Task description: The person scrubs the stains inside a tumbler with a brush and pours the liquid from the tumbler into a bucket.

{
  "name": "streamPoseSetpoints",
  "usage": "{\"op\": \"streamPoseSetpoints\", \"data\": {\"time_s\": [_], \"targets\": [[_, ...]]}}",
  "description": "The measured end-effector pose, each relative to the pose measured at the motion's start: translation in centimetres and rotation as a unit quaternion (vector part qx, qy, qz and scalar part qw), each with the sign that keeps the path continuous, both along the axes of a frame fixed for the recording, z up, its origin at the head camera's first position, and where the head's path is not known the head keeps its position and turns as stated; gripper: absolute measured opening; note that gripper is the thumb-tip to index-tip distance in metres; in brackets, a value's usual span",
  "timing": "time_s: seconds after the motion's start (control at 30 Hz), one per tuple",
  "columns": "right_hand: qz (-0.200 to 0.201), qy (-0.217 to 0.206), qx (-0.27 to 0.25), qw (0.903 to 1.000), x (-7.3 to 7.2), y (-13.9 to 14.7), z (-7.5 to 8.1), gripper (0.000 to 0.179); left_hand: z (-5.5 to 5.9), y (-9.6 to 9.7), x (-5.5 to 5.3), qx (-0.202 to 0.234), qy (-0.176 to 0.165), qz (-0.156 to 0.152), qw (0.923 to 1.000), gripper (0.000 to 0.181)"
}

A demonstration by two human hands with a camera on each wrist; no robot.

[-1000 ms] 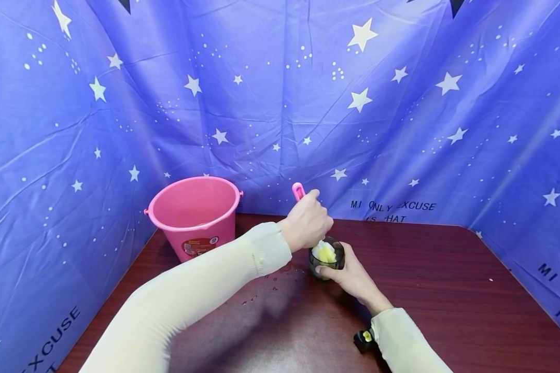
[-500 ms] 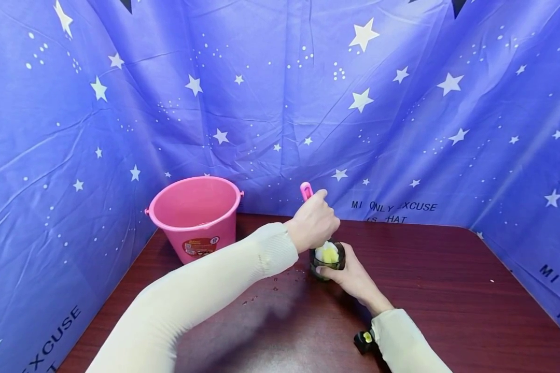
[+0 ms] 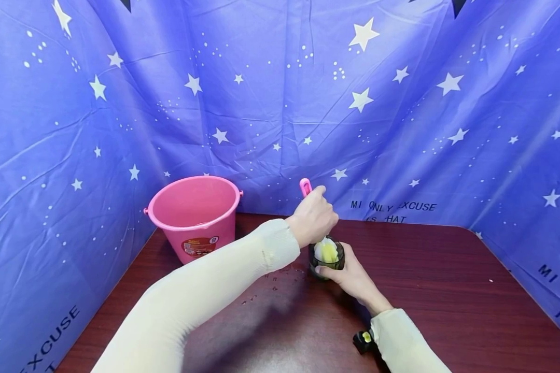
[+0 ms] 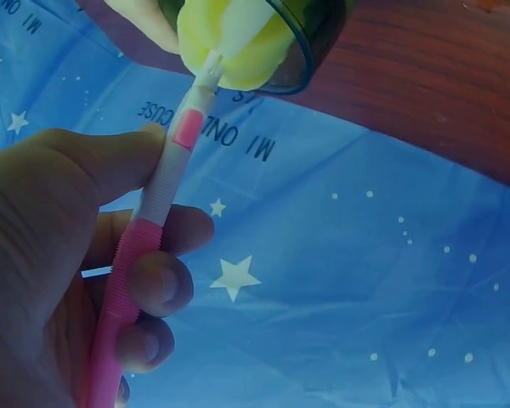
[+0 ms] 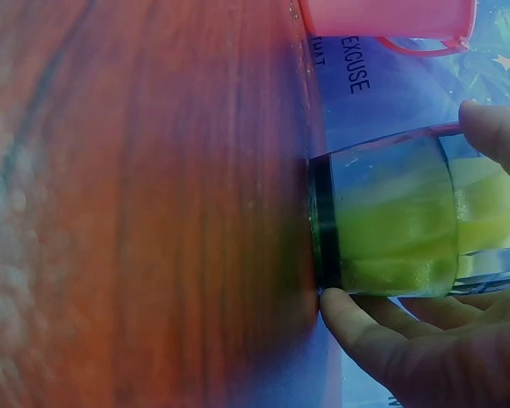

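My left hand [image 3: 313,217] grips the pink and white handle of a sponge cup brush [image 4: 136,246], its fingers curled round it in the left wrist view. The yellow and white sponge head [image 3: 327,250] sits inside a dark see-through glass [image 5: 391,221], partly out at the rim. On the table, my right hand [image 3: 352,277] holds the glass from its right side, thumb on the near wall and fingers behind. One fingertip touches near the base in the right wrist view. The glass stands upright, its base on the table.
A pink bucket [image 3: 193,204] stands at the back left of the dark red wooden table [image 3: 429,280]. Water drops [image 3: 274,288] lie left of the glass. A small black object [image 3: 363,342] is by the right cuff. A blue starry cloth [image 3: 280,103] hangs round the table.
My left hand has shifted slightly right with the brush, then a little up, and the sponge has turned and moved in the glass. The right hand and glass hold their place.
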State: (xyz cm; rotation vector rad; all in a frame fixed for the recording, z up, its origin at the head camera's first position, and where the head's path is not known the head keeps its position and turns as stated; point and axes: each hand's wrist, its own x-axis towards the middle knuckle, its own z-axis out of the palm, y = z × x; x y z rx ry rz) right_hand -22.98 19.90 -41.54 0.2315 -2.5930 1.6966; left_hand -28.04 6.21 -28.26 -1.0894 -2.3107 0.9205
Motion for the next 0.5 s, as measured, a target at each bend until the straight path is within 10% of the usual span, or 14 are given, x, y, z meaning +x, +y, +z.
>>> {"op": "streamPoseSetpoints", "data": {"time_s": [0.23, 0.5], "targets": [[-0.001, -0.003, 0.009, 0.9999, 0.9, -0.5, 1.4, 0.073, -0.1, 0.2, -0.2, -0.013, 0.01, 0.004, 0.9999, 0.012], [-0.008, -0.003, 0.009, 0.9999, -0.9, 0.5, -1.4, 0.08, 0.0, -0.6, -0.4, 0.002, -0.012, 0.026, 0.9996, 0.016]]}}
